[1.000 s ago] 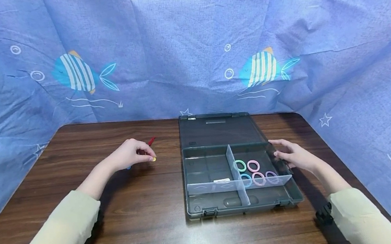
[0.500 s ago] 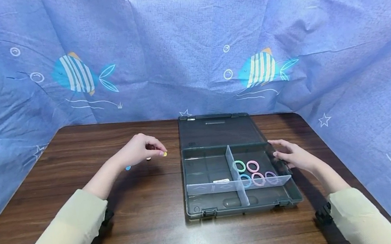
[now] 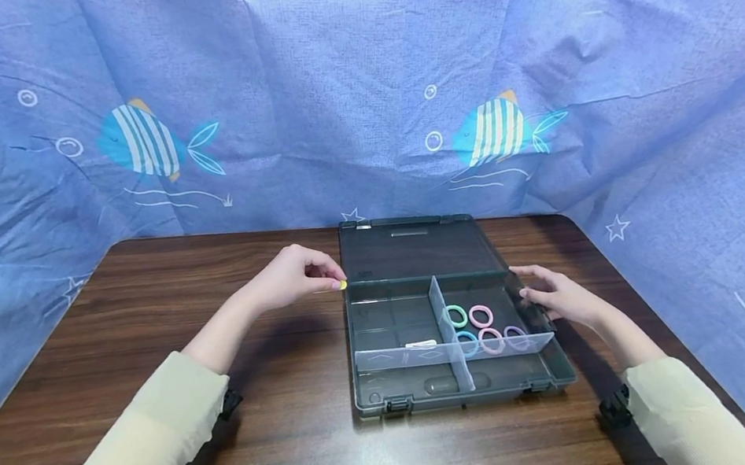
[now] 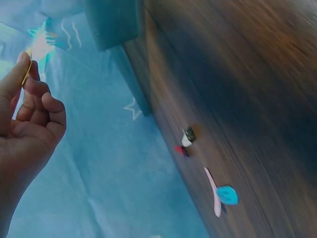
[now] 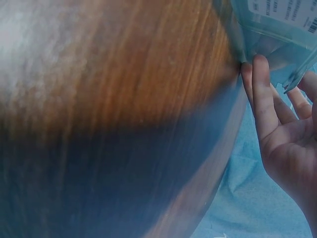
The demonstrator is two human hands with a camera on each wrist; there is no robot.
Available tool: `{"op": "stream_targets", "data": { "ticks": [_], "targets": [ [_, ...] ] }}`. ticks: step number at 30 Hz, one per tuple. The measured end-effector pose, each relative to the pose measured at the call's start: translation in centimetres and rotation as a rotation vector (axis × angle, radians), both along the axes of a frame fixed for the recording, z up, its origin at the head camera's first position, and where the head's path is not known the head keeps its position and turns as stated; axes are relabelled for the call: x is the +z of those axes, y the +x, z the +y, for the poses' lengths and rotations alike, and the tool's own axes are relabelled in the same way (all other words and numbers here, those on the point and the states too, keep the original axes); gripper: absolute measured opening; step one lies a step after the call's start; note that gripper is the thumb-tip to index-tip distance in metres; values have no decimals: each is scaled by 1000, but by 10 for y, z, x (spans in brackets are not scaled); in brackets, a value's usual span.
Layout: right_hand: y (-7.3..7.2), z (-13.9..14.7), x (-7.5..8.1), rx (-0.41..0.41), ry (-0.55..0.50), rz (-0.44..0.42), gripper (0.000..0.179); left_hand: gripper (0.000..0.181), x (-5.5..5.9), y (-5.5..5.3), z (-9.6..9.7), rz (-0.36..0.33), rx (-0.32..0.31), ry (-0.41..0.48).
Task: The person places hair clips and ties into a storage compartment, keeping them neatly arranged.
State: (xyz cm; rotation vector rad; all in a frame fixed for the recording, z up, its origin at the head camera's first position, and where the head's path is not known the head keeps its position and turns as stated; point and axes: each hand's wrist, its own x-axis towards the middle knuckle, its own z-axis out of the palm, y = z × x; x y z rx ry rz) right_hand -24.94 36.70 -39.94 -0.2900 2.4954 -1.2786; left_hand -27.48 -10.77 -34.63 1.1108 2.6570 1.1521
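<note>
A dark translucent storage box (image 3: 400, 406) lies with its lid folded back on the table. My left hand (image 3: 293, 277) pinches a small thin yellow piece (image 3: 343, 285) by the box's back left corner, above the rim. In the left wrist view the yellow piece (image 4: 27, 73) shows edge-on between thumb and finger. My right hand (image 3: 561, 300) holds the box's right side, thumb at the rim. Its fingers (image 5: 262, 94) touch the outer wall. A pink hair tie (image 3: 481, 317) and several others lie in the right compartment, and a white clip-like piece (image 3: 421, 345) in the left one.
In the left wrist view a blue oval piece (image 4: 228, 195), a pink stick-like piece (image 4: 214, 193), a black-and-white piece (image 4: 187, 137) and a red piece (image 4: 179, 149) lie on the wooden table. Clear dividers (image 3: 463, 369) stand in the box. A blue fish-print cloth (image 3: 353, 92) hangs behind.
My left hand has moved right with the yellow piece, from over the left table to the box's left edge. The right hand stays at the box; the box has not visibly moved.
</note>
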Motion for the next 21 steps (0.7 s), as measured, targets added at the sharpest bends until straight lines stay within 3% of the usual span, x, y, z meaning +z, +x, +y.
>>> {"op": "stream_targets", "data": {
  "ticks": [11, 21],
  "targets": [
    [-1, 2, -2, -1, 17, 3, 58, 6, 2, 0, 26, -9, -43, 24],
    [-1, 1, -1, -13, 38, 14, 57, 6, -5, -6, 51, 1, -92, 10]
  ]
}}
